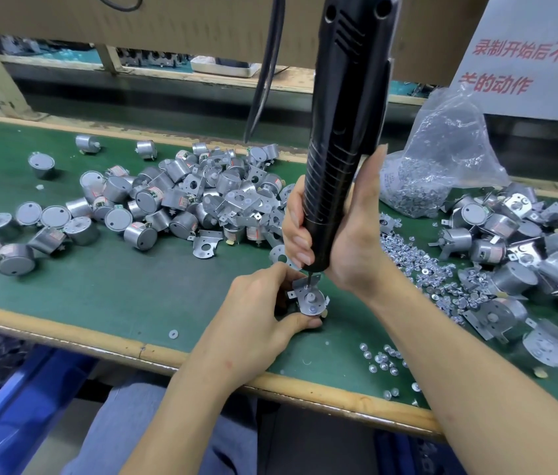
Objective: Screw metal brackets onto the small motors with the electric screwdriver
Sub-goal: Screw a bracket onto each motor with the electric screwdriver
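My right hand (336, 234) grips the black electric screwdriver (346, 114), held upright with its thin bit down on a screw in the metal bracket (310, 298). That bracket lies on top of a small round motor, mostly hidden beneath it and by my left hand (264, 323), which pinches the motor and bracket between thumb and fingers on the green work surface (127, 289). A second screw head shows on the bracket's near side.
A heap of motors and brackets (181, 197) lies to the left, another heap (517, 248) to the right. Loose screws (418, 265) are scattered by my right wrist, beside a plastic bag of screws (442, 166). Blue bins (13, 399) sit below the table's wooden edge.
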### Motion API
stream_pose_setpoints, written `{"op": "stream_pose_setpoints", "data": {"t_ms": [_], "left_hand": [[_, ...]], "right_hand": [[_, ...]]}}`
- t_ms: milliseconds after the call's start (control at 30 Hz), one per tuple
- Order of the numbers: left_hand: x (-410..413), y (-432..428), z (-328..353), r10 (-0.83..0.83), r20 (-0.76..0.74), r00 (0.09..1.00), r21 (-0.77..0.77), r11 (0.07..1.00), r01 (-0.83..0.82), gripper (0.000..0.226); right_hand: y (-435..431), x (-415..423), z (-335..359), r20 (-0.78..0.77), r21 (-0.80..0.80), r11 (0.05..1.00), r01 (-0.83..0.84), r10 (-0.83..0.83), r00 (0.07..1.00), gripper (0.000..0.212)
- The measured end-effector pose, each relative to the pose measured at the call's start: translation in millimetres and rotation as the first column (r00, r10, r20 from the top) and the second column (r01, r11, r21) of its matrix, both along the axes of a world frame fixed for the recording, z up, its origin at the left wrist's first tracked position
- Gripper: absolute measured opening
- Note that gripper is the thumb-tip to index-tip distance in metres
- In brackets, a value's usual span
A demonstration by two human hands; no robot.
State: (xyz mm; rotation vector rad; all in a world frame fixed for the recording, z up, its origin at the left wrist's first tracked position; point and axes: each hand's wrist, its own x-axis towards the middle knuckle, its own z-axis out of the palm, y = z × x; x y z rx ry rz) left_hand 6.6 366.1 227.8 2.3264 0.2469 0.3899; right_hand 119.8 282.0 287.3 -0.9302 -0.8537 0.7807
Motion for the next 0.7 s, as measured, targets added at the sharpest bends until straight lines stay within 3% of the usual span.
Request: {"op": "stream_pose_setpoints", "data": {"t_ms": [700], "left_hand": [[-2.1,-3.9,2.8,-0.004,0.006,1.0,0.064,0.998,0.003,0.033]], "right_hand": [[3.1,1.6,-2.3,0.023,-0.043,0.998,0.042,-0.041,0.999,0.082]]}}
